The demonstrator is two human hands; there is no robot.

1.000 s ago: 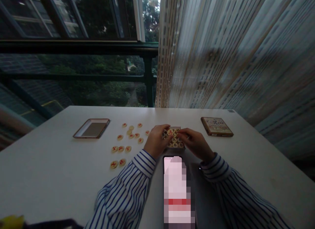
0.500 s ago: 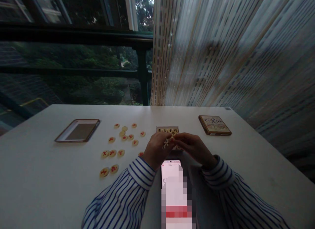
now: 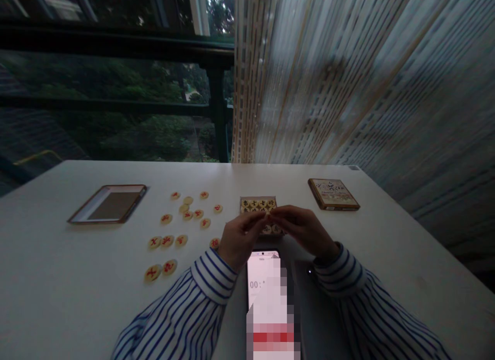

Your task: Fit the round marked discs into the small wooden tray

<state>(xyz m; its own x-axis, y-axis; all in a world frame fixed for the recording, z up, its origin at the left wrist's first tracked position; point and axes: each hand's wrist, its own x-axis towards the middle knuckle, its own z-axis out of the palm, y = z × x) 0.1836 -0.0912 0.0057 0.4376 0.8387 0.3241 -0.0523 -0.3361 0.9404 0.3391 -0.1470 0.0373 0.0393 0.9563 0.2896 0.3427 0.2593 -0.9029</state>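
Note:
My left hand and my right hand meet over a small box packed with rows of round Chinese chess pieces bearing dark characters. Both hands are closed, thumbs and fingertips pinching one pale Chinese chess piece between them; most of it is hidden by the fingers. The hands cover the middle of the box. To the left, loose Chinese chess pieces with red characters lie spread on the white table, with two plain-faced pieces among them. One red piece lies beside my left wrist.
In front of me lies a lit phone, with a dark flat object to its right. An open shallow tray or lid rests at the far left, and a flat printed box at the far right. A string curtain hangs behind.
The view has shifted slightly, so the table things appear further left. My fingertips have come closer together around the piece, and more of the box's rows show.

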